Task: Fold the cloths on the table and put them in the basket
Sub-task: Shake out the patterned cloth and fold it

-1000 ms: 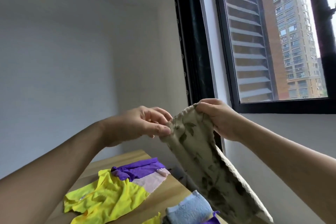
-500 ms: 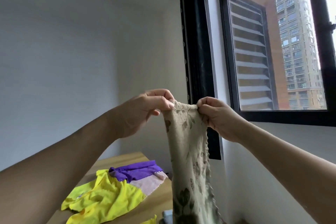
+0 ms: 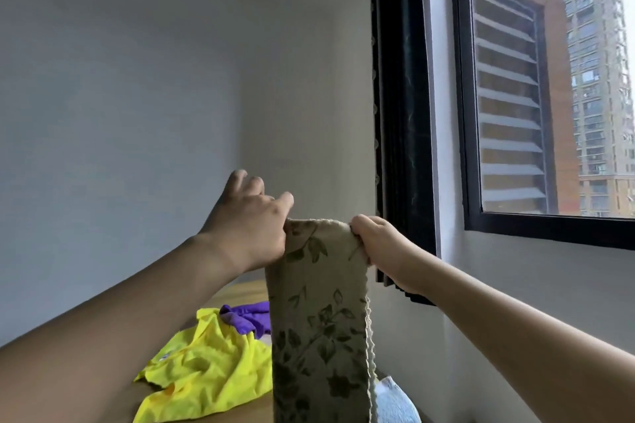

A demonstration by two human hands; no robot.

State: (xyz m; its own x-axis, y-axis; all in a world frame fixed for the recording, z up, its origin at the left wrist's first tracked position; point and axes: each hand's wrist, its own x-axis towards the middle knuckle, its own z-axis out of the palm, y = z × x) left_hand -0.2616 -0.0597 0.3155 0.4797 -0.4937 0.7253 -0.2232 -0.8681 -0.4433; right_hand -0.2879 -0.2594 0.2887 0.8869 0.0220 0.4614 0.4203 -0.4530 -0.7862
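- Head view, progress: the floral cloth [image 3: 318, 312] is up in the air, pinched at its top edge by both hands, so this one is only part-way through folding. It looks already doubled into a narrow strip, though I cannot be sure how many layers there are.
- The left hand [image 3: 249, 227] grips the top left corner between thumb and fingers, with the other fingers lifted loose above the cloth.
- The right hand [image 3: 374, 244] is clenched on the top right corner, close beside the left, with only the strip's width between them.
- Below the left forearm a yellow cloth [image 3: 202, 371] lies crumpled on the surface [image 3: 240, 295], with a purple cloth [image 3: 245, 318] touching its far edge. Both are unfolded.
- Under the right forearm, low down, a pale blue cloth [image 3: 391, 402] shows; I cannot tell whether it is folded.
- No basket is in view, so I judge most of the job remains.
- Orientation: the floral cloth hangs straight down from the hands, long axis vertical, top edge running level from hand to hand, scalloped trim along its right side, lower end out of frame.
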